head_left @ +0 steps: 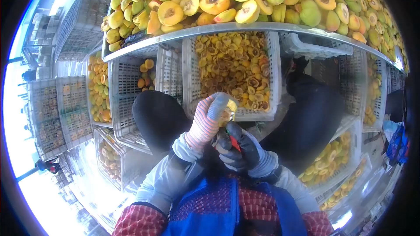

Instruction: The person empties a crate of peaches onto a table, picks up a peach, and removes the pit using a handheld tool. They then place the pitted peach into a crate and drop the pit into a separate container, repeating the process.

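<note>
My left hand, in a striped glove with grey-blue fingertips, is closed around a yellow peach half. My right hand, in a dark glove, grips a small tool with a red handle. The tool's working end meets the fruit between the two hands, and its exact shape is hidden. Below and beyond them stands a white plastic crate filled with hollowed yellow-brown fruit pieces. Above it, a metal-edged table bears a heap of halved peaches, several with the stone showing.
My knees flank the middle crate. On the left are a crate with a few fruits, a crate of peaches and stacked crates. More filled crates stand at right, including one with yellow halves beside my leg.
</note>
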Available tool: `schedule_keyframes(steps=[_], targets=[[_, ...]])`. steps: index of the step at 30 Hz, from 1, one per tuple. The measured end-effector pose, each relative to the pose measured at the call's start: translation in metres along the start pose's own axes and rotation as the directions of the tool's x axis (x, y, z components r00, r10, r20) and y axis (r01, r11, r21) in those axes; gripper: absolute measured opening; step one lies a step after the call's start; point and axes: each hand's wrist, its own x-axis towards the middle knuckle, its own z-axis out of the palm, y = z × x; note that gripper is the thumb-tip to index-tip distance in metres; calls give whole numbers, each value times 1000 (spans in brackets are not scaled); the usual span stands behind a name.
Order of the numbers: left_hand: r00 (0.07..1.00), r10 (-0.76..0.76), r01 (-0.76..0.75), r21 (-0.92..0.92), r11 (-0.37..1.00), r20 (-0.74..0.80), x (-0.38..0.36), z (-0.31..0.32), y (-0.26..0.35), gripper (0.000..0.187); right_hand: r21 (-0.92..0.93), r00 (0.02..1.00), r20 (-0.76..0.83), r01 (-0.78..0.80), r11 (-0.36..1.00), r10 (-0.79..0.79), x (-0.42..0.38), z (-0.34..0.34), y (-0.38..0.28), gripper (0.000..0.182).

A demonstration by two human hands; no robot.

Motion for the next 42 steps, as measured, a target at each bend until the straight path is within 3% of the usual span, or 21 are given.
schedule_keyframes(steps=[6,10,11,14,15,17,18,19,20,22,24,25,27,28,30,33,36,39,40,41,42], targets=[[996,40,-43,46,998,77,7,-4,-13,35,569,940,335,-256,781,64,7,-8,6,45],[989,-108,129,-220,967,101,6,3,-16,48,580,875,479,-259,772,-66,14,-16,7,44],[967,-235,253,-474,843,98,6,8,-30,48,544,854,512,-238,805,-94,15,-13,3,44],[911,-386,200,-661,724,-147,0,7,-39,46,548,882,441,-120,828,-164,15,-12,0,45],[907,-222,28,-475,879,-357,1,-10,-34,44,570,923,348,-68,819,-166,17,-26,3,46],[767,208,-391,-184,902,-607,-6,-45,23,37,613,957,249,-36,789,-149,25,-54,10,49],[671,323,-381,64,922,-667,4,-90,24,37,580,961,250,-53,813,-116,28,-60,11,49],[547,691,-180,740,648,-472,13,-136,34,37,549,966,245,-71,833,-79,29,-64,12,50],[634,638,333,899,284,-437,14,-156,54,34,519,970,237,-87,850,-45,31,-66,10,51],[634,671,378,911,163,-383,37,-179,67,33,510,978,199,-48,859,-63,34,-56,1,52],[658,671,71,915,397,-342,58,-132,103,39,506,991,97,27,862,-88,37,-55,-4,52],[588,774,-151,908,392,-236,82,-123,106,47,478,997,41,35,878,-62,39,-61,-5,49],[620,779,33,995,94,-94,118,-97,127,56,514,999,-46,24,857,-1,40,-73,-3,48],[692,708,135,989,62,-139,135,-84,135,58,532,996,-90,25,846,27,39,-77,-3,47],[731,671,227,972,-66,-125,161,-70,131,53,273,970,-232,133,953,-68,36,-76,-3,46],[782,616,76,996,56,-95,161,-73,136,46,18,897,-424,145,989,-123,37,-63,-11,46],[560,811,-343,938,40,170,133,-72,112,40,-219,803,-539,160,963,-256,34,-45,-17,40],[833,552,-430,581,691,-39,78,-43,78,29,-383,748,-347,437,814,-565,36,-36,-13,27],[869,494,-435,458,775,-11,64,-33,64,31,-424,776,-304,409,808,-552,29,-27,-15,30],[943,331,-278,512,813,-13,50,-27,57,30,-466,802,-261,383,798,-537,22,-18,-18,39],[982,189,-169,332,928,-30,41,-20,46,31,-555,800,-252,342,759,-545,21,-18,-16,39]])
